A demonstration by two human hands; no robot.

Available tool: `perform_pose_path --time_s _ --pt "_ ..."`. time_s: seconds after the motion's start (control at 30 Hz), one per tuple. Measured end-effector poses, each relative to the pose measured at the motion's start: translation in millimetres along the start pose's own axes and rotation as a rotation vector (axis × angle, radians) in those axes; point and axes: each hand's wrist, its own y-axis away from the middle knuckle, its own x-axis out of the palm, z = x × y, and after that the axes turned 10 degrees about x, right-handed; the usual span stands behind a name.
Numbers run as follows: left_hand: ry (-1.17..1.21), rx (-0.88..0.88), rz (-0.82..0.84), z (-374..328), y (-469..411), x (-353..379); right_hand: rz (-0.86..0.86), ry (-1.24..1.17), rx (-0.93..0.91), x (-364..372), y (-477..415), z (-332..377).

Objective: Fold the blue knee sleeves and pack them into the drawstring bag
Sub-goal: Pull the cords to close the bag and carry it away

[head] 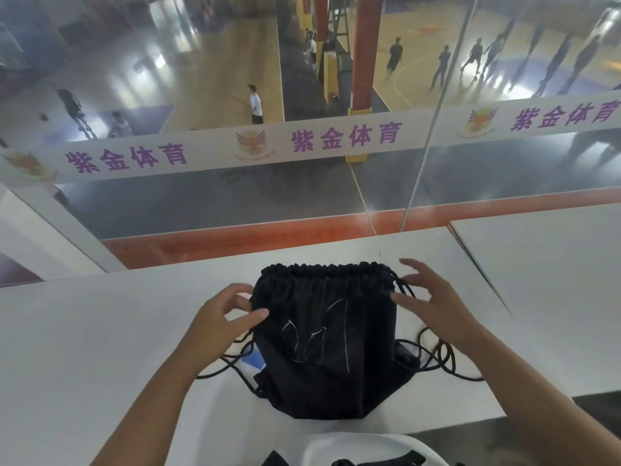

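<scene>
A black drawstring bag [324,334] lies flat on the white table [100,331], its gathered mouth pointing away from me and pale scribbles on its front. Black cords [437,359] loop out on both sides. A small patch of blue [253,359] peeks out from under the bag's left edge; I cannot tell what it is. My left hand [221,317] is at the bag's upper left corner, thumb and fingertips pinching at the cord there. My right hand [433,304] hovers by the upper right corner with its fingers spread, touching the cord.
A second white table [544,260] adjoins on the right across a narrow gap. A glass wall with a white banner [302,142] stands just behind the table; people play on a sports court far below. A white and black object [356,450] sits at my lap.
</scene>
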Motion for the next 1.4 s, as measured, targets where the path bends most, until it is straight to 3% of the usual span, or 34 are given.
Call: perform_pose_path --time_s 0.17,0.33,0.47,0.7,0.93,1.03,1.13,1.27,1.4 --pt "-0.069 -0.033 -0.028 -12 -22 7 0.032 -0.023 0.104 0 -33 22" --pt "0.032 -0.137 -0.007 -25 -29 6 0.096 0.049 0.259 -3 -34 24" --pt "-0.075 -0.121 -0.069 -32 -33 8 0.203 0.015 0.249 -11 -23 16" --pt "0.142 -0.049 -0.207 -68 -34 -2 0.04 -0.097 0.081 -22 -20 39" --pt "0.333 0.156 -0.207 -140 -19 -66 0.057 -0.207 -0.4 -94 26 142" --pt "0.518 0.276 -0.331 -147 -7 -90 0.081 -0.362 -0.518 -125 40 149" --pt "0.728 0.19 -0.515 -103 -18 -116 0.07 -0.437 -0.434 -137 26 113" --pt "0.709 0.061 -0.461 -24 -20 -106 0.006 -0.393 -0.206 -117 5 45" --pt "0.637 -0.014 -0.412 -5 -27 -88 -0.053 -0.404 -0.116 -111 -5 28"
